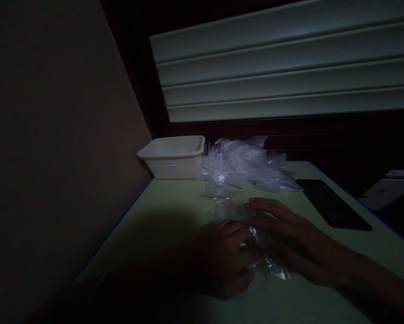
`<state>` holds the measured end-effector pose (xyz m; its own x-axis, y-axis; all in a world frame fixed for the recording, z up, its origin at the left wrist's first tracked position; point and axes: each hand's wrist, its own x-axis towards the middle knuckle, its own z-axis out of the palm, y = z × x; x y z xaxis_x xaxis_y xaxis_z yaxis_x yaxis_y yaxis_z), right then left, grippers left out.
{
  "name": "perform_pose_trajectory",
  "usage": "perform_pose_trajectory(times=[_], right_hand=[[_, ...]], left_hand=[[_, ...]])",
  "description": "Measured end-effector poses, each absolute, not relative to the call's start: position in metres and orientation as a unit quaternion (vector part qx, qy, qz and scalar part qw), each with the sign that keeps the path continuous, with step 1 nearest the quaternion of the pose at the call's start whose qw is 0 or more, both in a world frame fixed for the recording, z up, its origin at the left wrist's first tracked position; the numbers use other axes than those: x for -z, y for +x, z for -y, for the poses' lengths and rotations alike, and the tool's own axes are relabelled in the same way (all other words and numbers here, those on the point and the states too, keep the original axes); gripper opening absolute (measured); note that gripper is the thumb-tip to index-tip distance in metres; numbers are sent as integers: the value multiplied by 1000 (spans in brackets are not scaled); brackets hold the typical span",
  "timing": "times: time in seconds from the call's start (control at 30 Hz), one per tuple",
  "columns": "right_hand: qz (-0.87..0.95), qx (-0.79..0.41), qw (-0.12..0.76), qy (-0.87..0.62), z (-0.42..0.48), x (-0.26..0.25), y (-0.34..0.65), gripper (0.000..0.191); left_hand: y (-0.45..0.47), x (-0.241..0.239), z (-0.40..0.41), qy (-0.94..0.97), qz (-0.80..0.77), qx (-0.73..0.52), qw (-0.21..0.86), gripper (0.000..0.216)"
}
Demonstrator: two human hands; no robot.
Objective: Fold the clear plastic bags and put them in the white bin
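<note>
Dim light falls on a pale table (175, 193) in the head view. I see the left hand (231, 258) curled over a clear bag (274, 265); I cannot tell its grip. The right hand (305, 240) spreads wide along the bag's right side. Far off, piled bags (244, 164) lie right of a tub (175, 165).

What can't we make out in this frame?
Head view, all:
Plastic under left hand: hidden by that hand.
Left hand's hold: too dark.
Tub floor: hidden by front wall.
Label: too small to read.
White device: cut off by right edge.
</note>
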<state>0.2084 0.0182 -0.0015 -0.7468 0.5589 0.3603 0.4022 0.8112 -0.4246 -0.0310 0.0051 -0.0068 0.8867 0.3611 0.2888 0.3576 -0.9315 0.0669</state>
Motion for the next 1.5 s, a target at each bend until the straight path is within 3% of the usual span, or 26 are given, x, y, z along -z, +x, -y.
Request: perform_pose_trajectory(times=[0.2, 0.47, 0.63, 0.9, 1.17, 1.33, 1.5], right_hand=[[923, -137, 230, -276, -22, 10, 204, 59], [922, -171, 200, -284, -25, -5, 200, 28], [925, -179, 184, -281, -24, -2, 200, 42], [924, -199, 155, -286, -16, -6, 202, 56], [921, -204, 162, -291, -12, -5, 205, 68], [909, -214, 186, -305, -14, -6, 207, 59], [919, -200, 169, -294, -20, -5, 206, 43]], left_hand=[[-33, 8, -7, 972, -177, -154, 18, 28], [-40, 9, -18, 968, -171, -180, 42, 32], [-47, 12, -32, 971, -155, -177, 53, 30], [-49, 4, -35, 972, -166, -141, 87, 58], [-50, -9, -34, 954, -201, -164, 152, 70], [-51, -13, -35, 931, -218, -228, 184, 59], [-58, -9, -49, 936, -253, -219, 108, 24]])
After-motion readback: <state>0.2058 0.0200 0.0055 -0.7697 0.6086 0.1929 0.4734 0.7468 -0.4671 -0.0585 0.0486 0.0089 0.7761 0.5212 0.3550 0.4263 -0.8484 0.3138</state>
